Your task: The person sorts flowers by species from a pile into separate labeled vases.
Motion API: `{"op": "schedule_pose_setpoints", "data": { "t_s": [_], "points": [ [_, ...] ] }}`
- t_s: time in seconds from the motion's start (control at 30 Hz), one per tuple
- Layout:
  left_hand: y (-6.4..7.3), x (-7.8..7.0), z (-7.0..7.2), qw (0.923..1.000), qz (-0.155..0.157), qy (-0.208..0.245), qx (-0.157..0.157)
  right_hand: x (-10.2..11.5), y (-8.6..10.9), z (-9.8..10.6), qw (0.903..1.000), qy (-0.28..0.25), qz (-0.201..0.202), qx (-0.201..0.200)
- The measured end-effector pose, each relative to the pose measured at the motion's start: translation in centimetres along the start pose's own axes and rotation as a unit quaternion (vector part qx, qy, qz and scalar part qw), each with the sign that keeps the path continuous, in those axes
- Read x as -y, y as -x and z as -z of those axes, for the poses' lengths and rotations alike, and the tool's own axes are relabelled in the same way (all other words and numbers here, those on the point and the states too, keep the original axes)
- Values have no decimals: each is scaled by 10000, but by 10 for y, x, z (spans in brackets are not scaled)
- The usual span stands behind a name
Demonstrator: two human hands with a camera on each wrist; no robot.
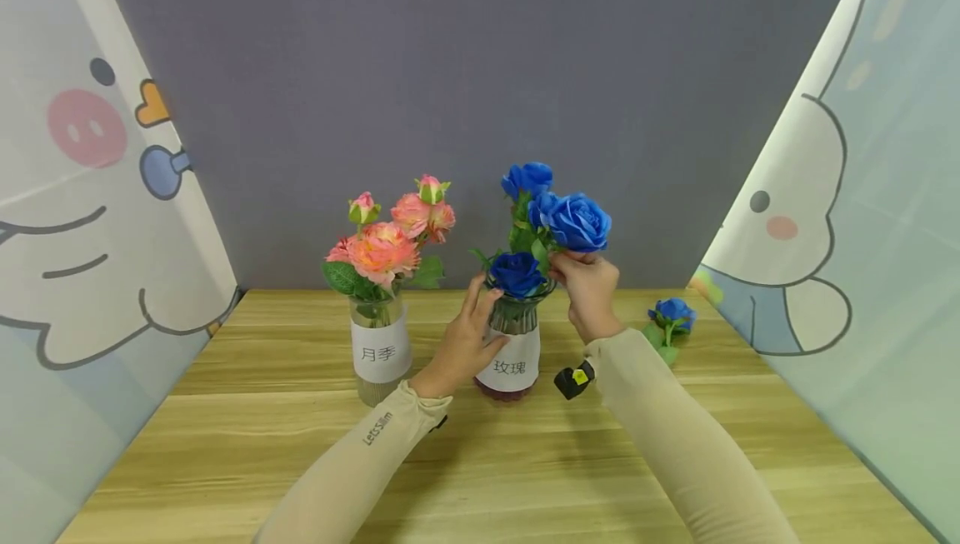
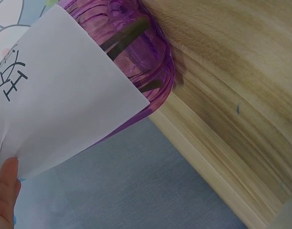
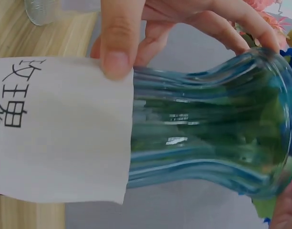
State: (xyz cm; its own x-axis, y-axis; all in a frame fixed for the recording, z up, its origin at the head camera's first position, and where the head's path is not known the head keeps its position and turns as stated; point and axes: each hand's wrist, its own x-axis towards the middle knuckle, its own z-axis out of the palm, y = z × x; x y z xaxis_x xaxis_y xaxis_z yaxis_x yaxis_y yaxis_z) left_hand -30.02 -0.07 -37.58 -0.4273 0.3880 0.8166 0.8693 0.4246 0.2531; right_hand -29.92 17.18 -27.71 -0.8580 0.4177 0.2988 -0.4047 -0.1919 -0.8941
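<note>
A ribbed glass vase [image 1: 513, 323], bluish above and purple at its base, wears a white paper label with black characters. My left hand [image 1: 461, 348] holds its left side; the right wrist view shows the thumb [image 3: 118, 52] on the label and other fingers up by the rim. At the rim's right, my right hand [image 1: 592, 290] pinches a blue rose [image 1: 580, 223] just under its bloom. Other blue roses [image 1: 517, 273] stand in the vase. Through the purple base [image 2: 141, 52], dark stems show in the left wrist view.
To the left stands a labelled clear glass vase [image 1: 381, 390] of pink flowers [image 1: 384, 252]. One more blue rose [image 1: 672, 311] lies on the wooden table [image 1: 495, 477] at the right. A grey panel [image 1: 480, 69] rises behind, with cartoon-printed panels on both sides.
</note>
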Motion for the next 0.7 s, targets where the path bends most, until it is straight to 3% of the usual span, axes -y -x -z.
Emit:
{"op": "schedule_pose_setpoints", "data": {
  "t_s": [0.3, 0.7],
  "points": [
    [0, -3, 3, 10000, 47, -8, -7, -2, -9, 11, 9952, -652, -518, 520],
    [0, -3, 2, 9999, 102, 63, 34, 4, -17, 12, 9958, 225, -424, 774]
  ]
}}
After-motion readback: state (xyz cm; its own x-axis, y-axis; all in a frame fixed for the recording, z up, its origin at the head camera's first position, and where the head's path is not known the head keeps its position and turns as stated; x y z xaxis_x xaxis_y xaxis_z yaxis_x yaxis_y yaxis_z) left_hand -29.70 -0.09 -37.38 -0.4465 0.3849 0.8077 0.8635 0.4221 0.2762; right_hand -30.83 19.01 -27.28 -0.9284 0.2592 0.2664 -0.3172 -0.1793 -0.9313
